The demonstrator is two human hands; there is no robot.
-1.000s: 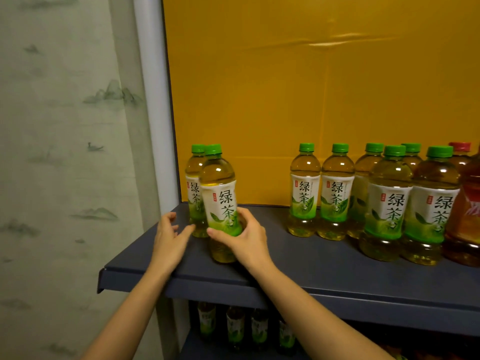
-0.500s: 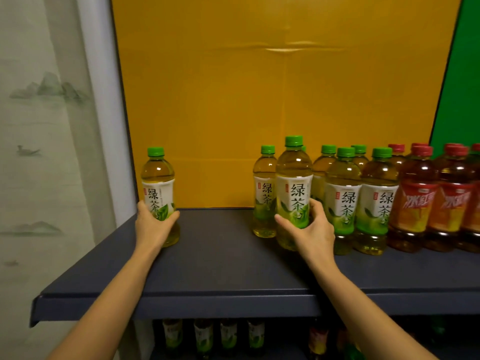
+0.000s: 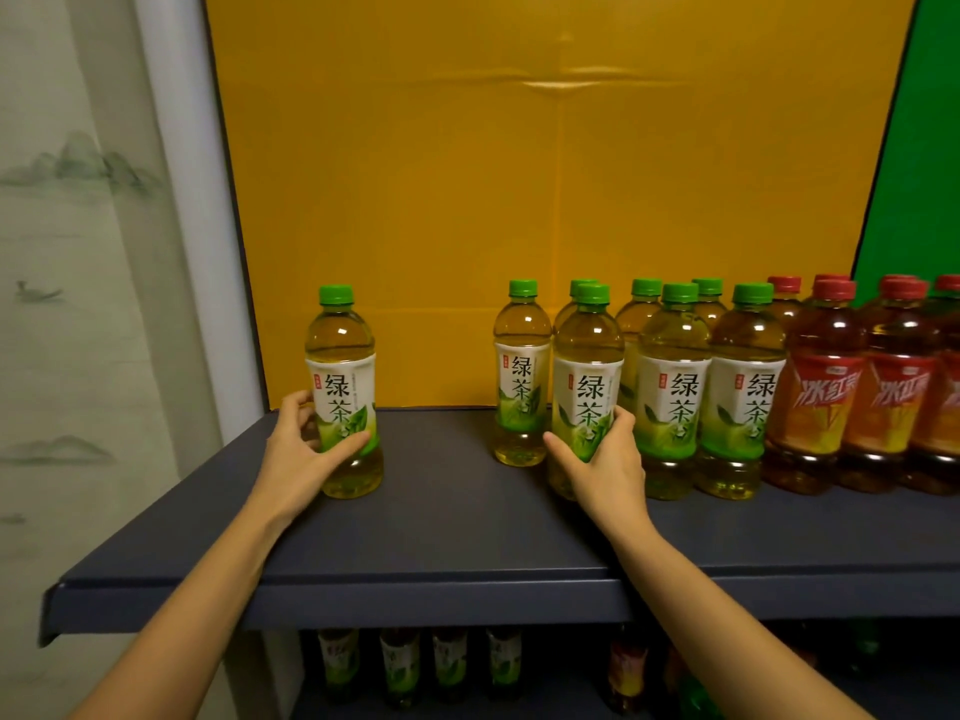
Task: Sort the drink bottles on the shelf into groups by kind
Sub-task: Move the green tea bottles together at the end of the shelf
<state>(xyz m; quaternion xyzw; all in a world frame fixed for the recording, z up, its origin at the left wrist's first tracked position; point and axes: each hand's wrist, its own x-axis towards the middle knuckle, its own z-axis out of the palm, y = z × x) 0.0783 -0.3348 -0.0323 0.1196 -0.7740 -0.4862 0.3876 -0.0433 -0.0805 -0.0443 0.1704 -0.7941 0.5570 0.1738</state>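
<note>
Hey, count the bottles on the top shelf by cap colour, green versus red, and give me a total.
Green-capped bottles: 8
Red-capped bottles: 6 in view; the row runs off frame
Total: 14 in view

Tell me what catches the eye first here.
A lone green tea bottle stands apart at the left end of the shelf, gripped by the left hand. The right hand grips the front bottle of the green tea cluster mid-shelf, with red tea bottles packed at its right. A bright yellow backboard fills the back.
</note>
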